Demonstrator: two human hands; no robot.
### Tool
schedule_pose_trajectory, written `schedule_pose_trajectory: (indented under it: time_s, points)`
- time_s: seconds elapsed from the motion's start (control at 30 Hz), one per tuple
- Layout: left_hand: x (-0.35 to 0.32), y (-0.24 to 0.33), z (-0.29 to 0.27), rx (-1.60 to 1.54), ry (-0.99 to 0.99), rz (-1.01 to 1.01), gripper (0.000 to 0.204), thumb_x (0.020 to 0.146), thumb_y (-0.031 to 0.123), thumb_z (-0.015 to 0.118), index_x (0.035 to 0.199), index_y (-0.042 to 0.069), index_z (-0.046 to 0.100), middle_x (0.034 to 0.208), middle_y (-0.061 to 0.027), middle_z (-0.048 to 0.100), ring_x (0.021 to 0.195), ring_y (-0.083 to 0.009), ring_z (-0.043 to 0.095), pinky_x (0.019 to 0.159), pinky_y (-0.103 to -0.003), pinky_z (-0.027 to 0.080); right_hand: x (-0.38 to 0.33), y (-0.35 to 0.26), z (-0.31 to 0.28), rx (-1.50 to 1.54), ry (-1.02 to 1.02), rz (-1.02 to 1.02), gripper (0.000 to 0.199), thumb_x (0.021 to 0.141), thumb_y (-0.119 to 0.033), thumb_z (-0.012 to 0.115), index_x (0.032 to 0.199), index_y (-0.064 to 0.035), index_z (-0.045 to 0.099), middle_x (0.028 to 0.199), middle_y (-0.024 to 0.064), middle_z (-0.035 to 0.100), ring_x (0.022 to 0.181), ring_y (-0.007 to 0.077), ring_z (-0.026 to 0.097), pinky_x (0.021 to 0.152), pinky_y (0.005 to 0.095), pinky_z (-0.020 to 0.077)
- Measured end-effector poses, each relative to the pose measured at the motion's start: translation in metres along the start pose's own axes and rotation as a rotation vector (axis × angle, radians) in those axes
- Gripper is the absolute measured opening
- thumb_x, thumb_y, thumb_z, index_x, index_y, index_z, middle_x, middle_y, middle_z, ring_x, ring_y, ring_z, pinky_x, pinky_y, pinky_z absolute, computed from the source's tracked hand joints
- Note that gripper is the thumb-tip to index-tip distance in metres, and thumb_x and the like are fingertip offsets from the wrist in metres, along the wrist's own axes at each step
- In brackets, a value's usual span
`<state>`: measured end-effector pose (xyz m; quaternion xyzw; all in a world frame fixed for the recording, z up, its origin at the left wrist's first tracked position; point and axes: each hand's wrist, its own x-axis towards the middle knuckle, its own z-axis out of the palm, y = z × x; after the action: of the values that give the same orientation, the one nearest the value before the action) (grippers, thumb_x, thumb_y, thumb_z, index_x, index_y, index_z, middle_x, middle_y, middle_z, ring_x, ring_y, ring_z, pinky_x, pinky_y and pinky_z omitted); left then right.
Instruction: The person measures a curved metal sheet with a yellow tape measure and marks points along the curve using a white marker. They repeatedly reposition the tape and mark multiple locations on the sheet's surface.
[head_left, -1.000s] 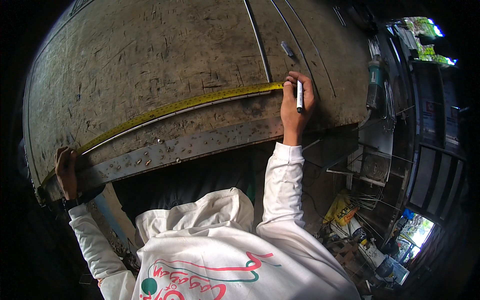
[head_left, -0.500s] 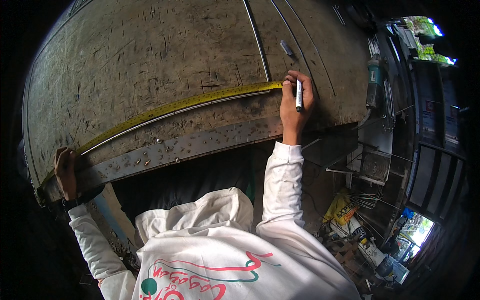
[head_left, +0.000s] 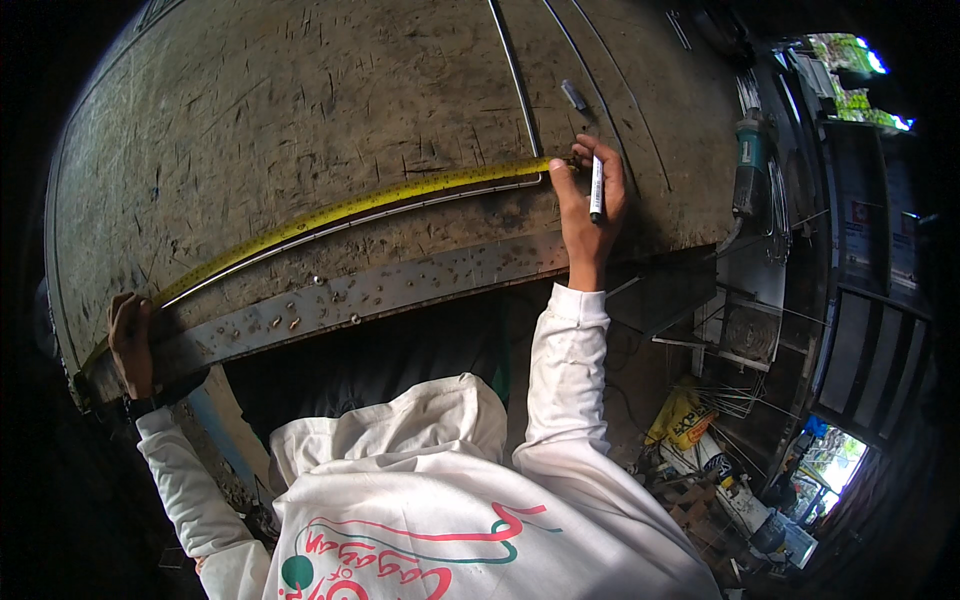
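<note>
A yellow tape measure (head_left: 340,212) stretches across the worn workbench top, bowing in a long curve. Just below it runs a thin metal rod (head_left: 300,243), which appears to turn upward at its right end, where the tape crosses it. My left hand (head_left: 130,335) is closed at the bench's near left corner, gripping the tape beside the rod's left end. At the tape's other end is my right hand (head_left: 590,205), its thumb touching the blade tip. A white marker (head_left: 597,188) with a dark end is held in that same hand.
Two thin rods (head_left: 640,110) lie on the bench's right side, beside a small grey cap-like piece (head_left: 573,95). A teal angle grinder (head_left: 747,160) rests at the right edge. A metal strip (head_left: 400,283) with spatter edges the bench front. Clutter and a yellow bag (head_left: 688,415) sit lower right.
The right end of the tape has shifted slightly left and up, away from the rod. My right thumb has moved left with it; my left hand stays put.
</note>
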<state>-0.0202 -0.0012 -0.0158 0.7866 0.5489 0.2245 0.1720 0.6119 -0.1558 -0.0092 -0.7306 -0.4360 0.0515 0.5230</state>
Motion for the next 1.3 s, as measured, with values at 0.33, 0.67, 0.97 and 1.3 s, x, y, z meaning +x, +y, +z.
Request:
schedule_pose_trajectory:
  time_s: [0.33,0.67,0.97,1.3]
  points:
    - [-0.002,-0.007,0.003,0.006,0.022,-0.018,0.010,0.096,0.005,0.066,0.103,-0.002,0.065,0.106,-0.0113,0.061,0.104,-0.0277,0.060,0.095,-0.034,0.045,0.000,-0.009,-0.005,-0.021,-0.230,-0.057,0.079,0.078,-0.027,0.089,0.142,-0.0084,0.047,0.138,0.0159,0.053,0.133,0.0311,0.049,0.115,0.0442,0.0368]
    - [-0.004,-0.009,0.000,0.021,-0.023,-0.005,0.012,0.098,0.007,0.064,0.104,-0.003,0.064,0.107,-0.0118,0.060,0.104,-0.0270,0.059,0.096,-0.034,0.044,-0.001,-0.015,-0.008,-0.079,-0.319,-0.003,0.081,0.081,-0.031,0.089,0.144,-0.0107,0.042,0.141,0.0155,0.048,0.135,0.0313,0.046,0.117,0.0452,0.0323]
    - [-0.006,-0.019,0.002,0.007,-0.037,-0.055,0.011,0.098,0.006,0.063,0.104,-0.003,0.064,0.108,-0.0109,0.060,0.104,-0.0256,0.059,0.096,-0.032,0.044,-0.001,-0.009,-0.012,-0.090,-0.327,-0.034,0.076,0.084,-0.029,0.087,0.144,-0.0105,0.044,0.139,0.0157,0.051,0.135,0.0309,0.047,0.116,0.0455,0.0338]
    - [-0.007,-0.022,-0.001,0.022,-0.020,-0.014,0.015,0.098,0.008,0.064,0.108,-0.003,0.066,0.115,-0.0134,0.062,0.108,-0.0277,0.060,0.099,-0.033,0.044,0.004,-0.006,-0.013,-0.058,-0.340,-0.059,0.081,0.079,-0.029,0.092,0.143,-0.0107,0.046,0.139,0.0138,0.053,0.134,0.0290,0.048,0.115,0.0427,0.0350]
